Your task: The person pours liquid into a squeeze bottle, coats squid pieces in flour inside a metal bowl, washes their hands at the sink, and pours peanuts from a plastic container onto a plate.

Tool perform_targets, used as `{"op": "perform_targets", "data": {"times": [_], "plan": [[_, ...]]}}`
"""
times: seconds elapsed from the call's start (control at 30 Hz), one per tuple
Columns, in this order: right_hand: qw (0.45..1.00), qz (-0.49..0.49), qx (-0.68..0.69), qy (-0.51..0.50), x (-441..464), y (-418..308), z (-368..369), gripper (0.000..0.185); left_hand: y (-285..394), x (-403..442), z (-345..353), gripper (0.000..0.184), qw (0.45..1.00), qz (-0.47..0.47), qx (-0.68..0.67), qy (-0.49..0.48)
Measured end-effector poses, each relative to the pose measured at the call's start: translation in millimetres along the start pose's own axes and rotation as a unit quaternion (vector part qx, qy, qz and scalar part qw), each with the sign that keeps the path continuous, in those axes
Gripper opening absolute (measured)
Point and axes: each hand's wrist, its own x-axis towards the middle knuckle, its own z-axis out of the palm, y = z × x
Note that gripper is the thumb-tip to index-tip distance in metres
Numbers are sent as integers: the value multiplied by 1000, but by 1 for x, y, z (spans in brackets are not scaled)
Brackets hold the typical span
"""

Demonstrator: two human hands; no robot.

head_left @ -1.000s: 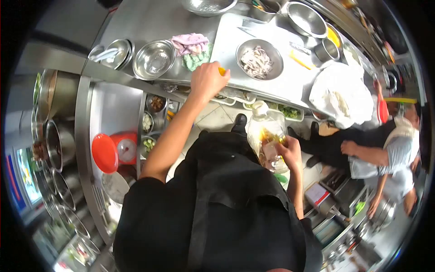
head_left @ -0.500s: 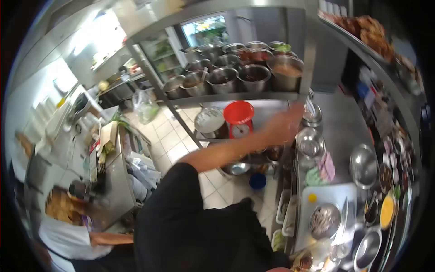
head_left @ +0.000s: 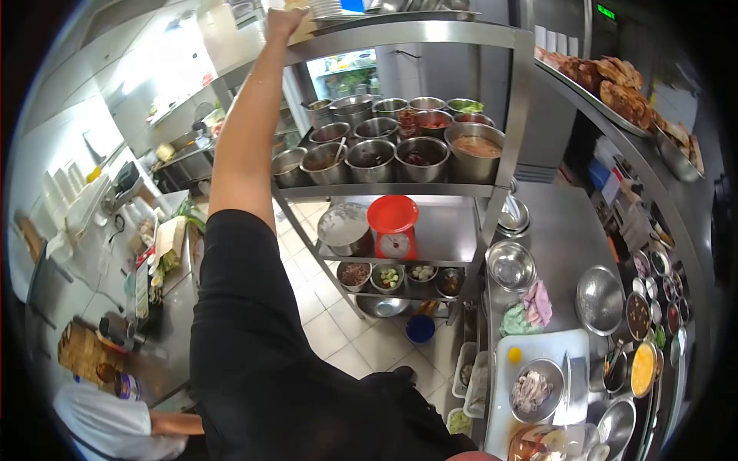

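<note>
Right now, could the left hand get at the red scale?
Probably not without coming down first: the left hand is up by the top shelf, while the scale sits lower, beneath the pot shelf. Its near side looks open, though.

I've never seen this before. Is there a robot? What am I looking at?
No robot: just a person working bare-handed. Every picture comes from one camera on their head. The left hand is raised near the top of a tall grey steel rack; whether it holds anything is unclear. The right hand is out of view. On the grey steel counter sits a white rectangular cutting board bearing a round steel bowl of pale strips and a small yellow disc; a clear plastic jug shows below.
</note>
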Motion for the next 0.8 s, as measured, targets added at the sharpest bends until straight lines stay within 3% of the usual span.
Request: {"op": "perform_targets", "data": {"times": [0.2, 0.37, 0.47, 0.57, 0.63, 0.67, 0.7, 0.73, 0.8], "plan": [[999, -28, -17, 29, -16, -25, 14, 28, -6, 34, -7, 30, 933, -115, -300, -163], [996, -66, -32, 55, -23, -47, 21, 34, 62, 12, -92, 39, 948, -17, -306, -84], [989, -110, -53, 84, -36, -81, 27, 39, 144, -66, -133, 44, 931, 37, -336, -135], [972, -201, -79, 94, -53, -152, 66, 43, 219, -194, -120, 49, 863, 69, -352, -355], [963, -250, -88, 44, -54, -187, 95, 45, 263, -322, -119, 58, 837, 246, -235, -428], [966, -243, -89, -1, -55, -199, 108, 47, 281, -368, -118, 60, 730, 336, -305, -511], [973, -202, -98, -57, -59, -202, 119, 48, 297, -416, -121, 57, 614, 298, -393, -616], [976, -141, -115, -117, -57, -202, 132, 49, 306, -462, -123, 60, 557, 307, -462, -618], [957, -20, -171, -234, -54, -204, 157, 53, 326, -522, -138, 61, 502, 316, -508, -624]]}}
